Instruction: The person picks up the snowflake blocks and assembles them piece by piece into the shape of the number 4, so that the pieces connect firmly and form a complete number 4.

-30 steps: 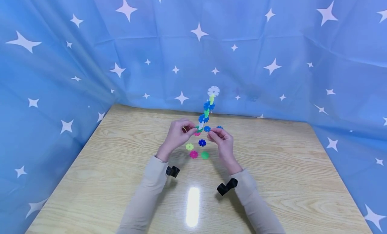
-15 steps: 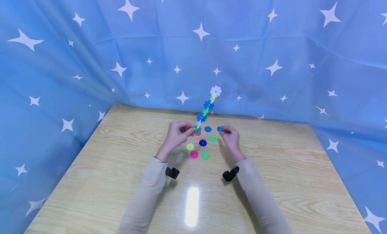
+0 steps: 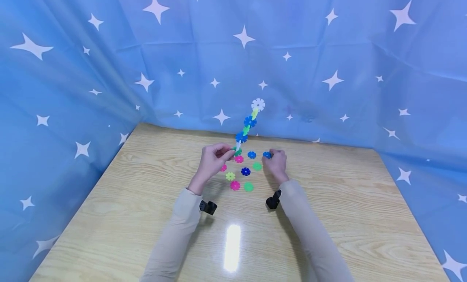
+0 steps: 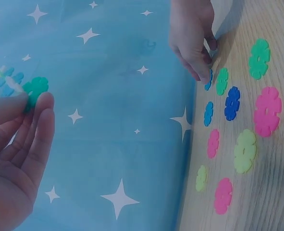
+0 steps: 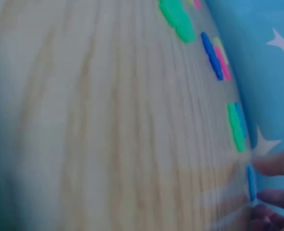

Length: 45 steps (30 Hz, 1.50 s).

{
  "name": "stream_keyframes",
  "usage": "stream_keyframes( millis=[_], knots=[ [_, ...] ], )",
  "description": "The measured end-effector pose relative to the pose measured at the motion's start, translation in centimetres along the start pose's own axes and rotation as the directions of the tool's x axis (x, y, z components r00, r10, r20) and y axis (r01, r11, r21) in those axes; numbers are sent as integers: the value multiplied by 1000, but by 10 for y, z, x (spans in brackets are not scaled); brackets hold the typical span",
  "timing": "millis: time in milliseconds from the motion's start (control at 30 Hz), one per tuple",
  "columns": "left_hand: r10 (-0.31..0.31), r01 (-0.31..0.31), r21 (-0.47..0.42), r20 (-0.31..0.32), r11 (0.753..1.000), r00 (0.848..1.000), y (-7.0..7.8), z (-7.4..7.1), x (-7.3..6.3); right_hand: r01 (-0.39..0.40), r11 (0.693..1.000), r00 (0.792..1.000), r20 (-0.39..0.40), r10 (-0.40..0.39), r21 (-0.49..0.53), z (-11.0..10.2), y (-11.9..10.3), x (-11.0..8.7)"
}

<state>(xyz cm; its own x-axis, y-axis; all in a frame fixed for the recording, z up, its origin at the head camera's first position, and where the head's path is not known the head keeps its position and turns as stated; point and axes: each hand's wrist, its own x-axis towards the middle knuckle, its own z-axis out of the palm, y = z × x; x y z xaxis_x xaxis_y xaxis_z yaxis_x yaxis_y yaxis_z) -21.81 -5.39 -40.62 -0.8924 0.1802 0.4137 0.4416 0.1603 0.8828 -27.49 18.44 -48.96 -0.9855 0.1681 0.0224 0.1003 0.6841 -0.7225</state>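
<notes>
My left hand (image 3: 215, 162) pinches the dark green interlocking snowflake disc (image 4: 37, 90) at the lower end of a raised chain. From there the linked discs lean up and to the right, alternating blue (image 3: 241, 137), green and yellow, to a white snowflake disc (image 3: 258, 104) at the top. My right hand (image 3: 276, 163) is down at the table, thumb and fingers at the edges of a loose blue snowflake disc (image 3: 267, 155). In the right wrist view the thumb and a finger lie at opposite ends of this blue disc (image 5: 251, 183).
Several loose snowflake discs lie flat between the hands: a dark blue one (image 3: 246, 171), a light blue one (image 3: 251, 154), a green one (image 3: 257, 166), a yellow one (image 3: 230, 176) and a pink one (image 3: 235, 185). A starred blue curtain (image 3: 310, 63) hangs behind the wooden table (image 3: 346, 201).
My right hand has moved away from the chain, right to the loose blue disc, and its fingers have closed in around it. The left hand still holds the chain, which now leans slightly more left.
</notes>
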Motion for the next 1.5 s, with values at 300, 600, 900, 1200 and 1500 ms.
stream_keyframes(
  millis=[300,600,900,1200,1500],
  knots=[
    [-5,5,0,-12,1000,1000,-1,-1,1,1,998,1000,-6,-1,-59,-2,-2,7],
    [-26,26,-18,-12,1000,1000,0,-1,1,-38,999,998,55,39,-21,-7,0,11],
    [-55,55,-19,18,998,998,21,-5,-1,-37,983,999,33,31,180,-11,3,6],
    [-61,62,-24,46,998,997,35,-8,-4,-132,803,983,181,31,582,-22,-26,-20],
    [-53,54,-28,46,998,998,33,-7,-4,-128,655,962,253,-99,745,-36,-66,-52]
  ],
)
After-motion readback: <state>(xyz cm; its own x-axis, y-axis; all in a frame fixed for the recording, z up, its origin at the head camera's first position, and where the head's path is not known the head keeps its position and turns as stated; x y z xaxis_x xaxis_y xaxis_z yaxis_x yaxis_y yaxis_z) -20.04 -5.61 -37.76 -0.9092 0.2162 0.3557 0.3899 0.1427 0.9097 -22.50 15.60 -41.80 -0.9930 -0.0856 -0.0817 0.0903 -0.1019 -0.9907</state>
